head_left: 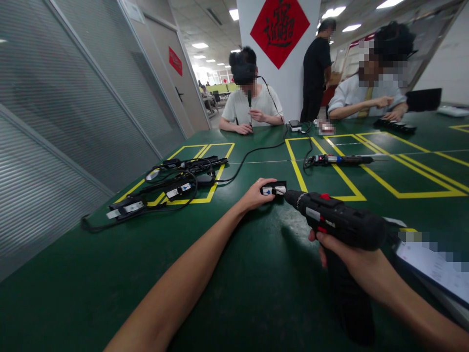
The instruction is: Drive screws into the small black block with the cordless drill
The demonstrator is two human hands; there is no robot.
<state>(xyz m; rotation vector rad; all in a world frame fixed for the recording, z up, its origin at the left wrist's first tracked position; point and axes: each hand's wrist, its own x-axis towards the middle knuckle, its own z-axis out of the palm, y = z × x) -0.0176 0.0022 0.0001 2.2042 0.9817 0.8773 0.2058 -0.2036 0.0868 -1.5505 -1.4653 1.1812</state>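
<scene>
My left hand (253, 196) is closed round the left end of a short black block with a white face (280, 188), holding it at the table. A blue bit shows on the block's white side. In my right hand (346, 252) is a black cordless drill (340, 217) with red switches, gripped by its handle. The drill points left, and its bit meets or nearly meets the block's right part; contact cannot be made out. Part of my right hand's fingers is hidden by the handle.
Black cabled strips with white labels (176, 188) lie on the left of the green table (146, 274). A pen-like tool with a cable (344, 160) lies beyond the drill. A tablet or phone-like screen (436, 264) is at right. Two people sit across; another stands behind.
</scene>
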